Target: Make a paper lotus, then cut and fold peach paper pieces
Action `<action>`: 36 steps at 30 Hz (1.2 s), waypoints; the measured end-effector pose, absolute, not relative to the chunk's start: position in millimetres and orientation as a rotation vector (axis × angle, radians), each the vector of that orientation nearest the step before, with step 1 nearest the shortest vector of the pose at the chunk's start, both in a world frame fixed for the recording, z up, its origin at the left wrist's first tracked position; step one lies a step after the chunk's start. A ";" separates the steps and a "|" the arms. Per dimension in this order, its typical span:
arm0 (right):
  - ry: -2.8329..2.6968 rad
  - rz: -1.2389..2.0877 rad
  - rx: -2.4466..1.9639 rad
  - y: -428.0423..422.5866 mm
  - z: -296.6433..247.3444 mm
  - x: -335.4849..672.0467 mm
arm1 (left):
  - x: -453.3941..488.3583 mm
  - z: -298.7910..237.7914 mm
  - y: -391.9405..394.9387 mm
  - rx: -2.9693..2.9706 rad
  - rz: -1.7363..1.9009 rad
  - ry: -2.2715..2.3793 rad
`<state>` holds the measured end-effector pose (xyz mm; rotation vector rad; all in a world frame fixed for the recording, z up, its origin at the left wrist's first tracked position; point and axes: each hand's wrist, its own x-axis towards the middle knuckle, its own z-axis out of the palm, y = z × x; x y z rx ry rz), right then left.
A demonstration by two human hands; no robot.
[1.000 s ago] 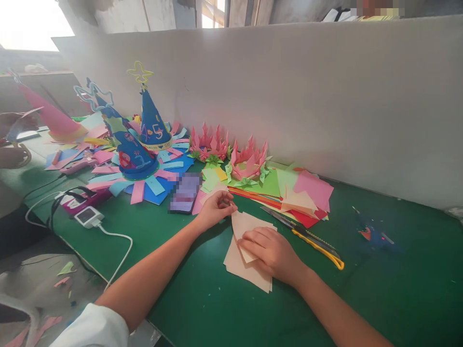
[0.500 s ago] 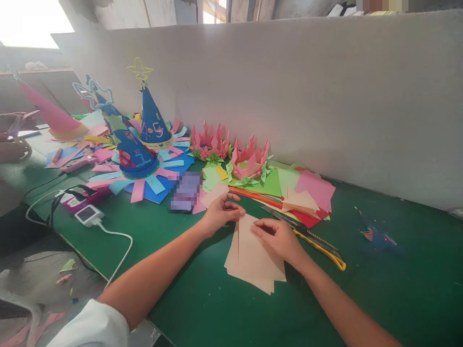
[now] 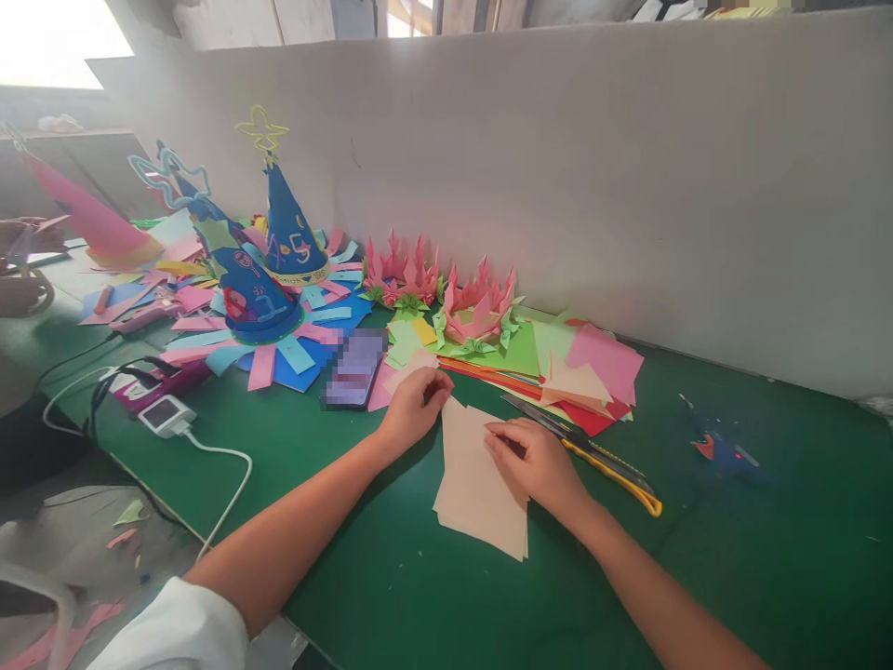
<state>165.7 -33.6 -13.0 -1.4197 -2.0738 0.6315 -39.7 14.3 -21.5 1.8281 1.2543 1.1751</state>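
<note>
A few peach paper sheets (image 3: 481, 493) lie overlapping on the green table, their lower edges slightly out of line. My left hand (image 3: 417, 407) is closed at their upper left corner, thumb and fingertips pinching the paper. Over the upper right side of the sheets, my right hand (image 3: 540, 462) is closed too, its thumb and forefinger together at the paper; the other fingers are curled. Just beyond the right hand lies a yellow-handled utility knife (image 3: 628, 484), its blade pointing up and left, beside a dark metal strip (image 3: 537, 414).
Behind the sheets are coloured papers (image 3: 604, 358) and two pink-and-green paper crowns (image 3: 481, 312). A phone (image 3: 354, 369), blue cone hats (image 3: 289, 223) and a power strip (image 3: 160, 381) with cables are to the left. A blue tool (image 3: 726, 453) lies right. Another person's hand (image 3: 24, 270) shows far left.
My left hand has shifted slightly left and down the sheets' corner. The sheets are more closely aligned; the corner that stuck out at lower right no longer shows.
</note>
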 end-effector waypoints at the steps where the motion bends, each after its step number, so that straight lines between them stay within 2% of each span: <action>1: -2.100 0.589 -1.412 -34.4 -13.1 165.3 | -39.6 -20.8 13.0 1.960 1.151 1.240; 8: -2.218 0.532 -1.309 -35.7 -11.7 165.5 | -37.4 -14.2 3.6 2.474 0.869 0.952; 11: -2.337 0.514 -1.257 -35.2 -6.9 170.3 | -37.7 -15.8 4.2 2.460 0.732 0.809; 18: -2.676 0.629 -1.222 -37.0 15.8 187.4 | -38.1 -12.6 6.3 2.396 0.675 0.748; 36: -2.695 0.645 -1.017 -38.9 10.5 195.6 | -37.8 -3.1 10.7 2.312 0.545 0.717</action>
